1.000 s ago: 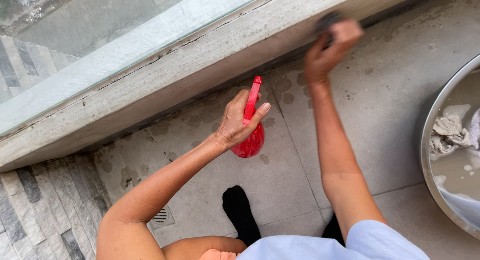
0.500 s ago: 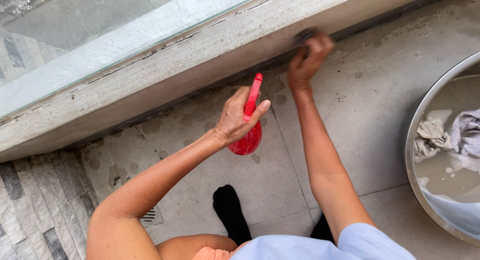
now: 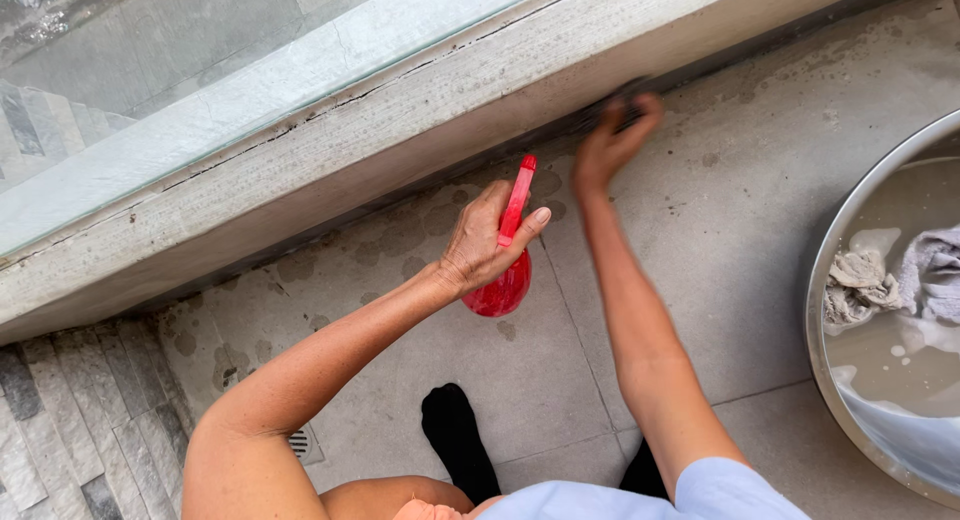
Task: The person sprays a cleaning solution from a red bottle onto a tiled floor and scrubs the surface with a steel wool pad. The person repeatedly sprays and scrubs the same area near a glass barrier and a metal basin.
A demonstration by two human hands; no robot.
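Spray bottle (image 3: 505, 270) left of basin (image 3: 835, 280) — cloths (image 3: 890, 280) in basin

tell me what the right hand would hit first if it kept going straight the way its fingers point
The right hand is blurred, fingers aimed at the foot of the concrete ledge. Going straight on, it would most likely meet that ledge's lower face first, almost at once; how much gap is left is unclear.

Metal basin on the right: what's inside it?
The metal basin holds murky grey water with some foam and soaked cloths, greyish and pale lilac. Its bottom is hidden by the cloudy water, and the frame edge cuts off its right part.
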